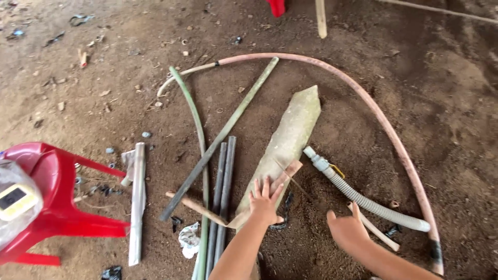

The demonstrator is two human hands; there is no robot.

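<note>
My left hand (264, 199) lies flat, fingers spread, on the near end of a long pale pointed slab (290, 135) and a thin wooden strip (288, 173) crossing it. My right hand (346, 228) hovers palm down over the dirt, fingers loosely curled and holding nothing, near a grey corrugated hose (363, 199) and a short pale stick (381, 236). A long pink hose (384, 124) arcs around the far and right side of these things.
Left of the slab lie two dark pipes (224, 181), a green bamboo pole (223, 135), a thin curved green tube (194, 114) and a flat grey bar (137, 202). A red plastic chair (57, 207) stands at the left. Scraps litter the dirt floor.
</note>
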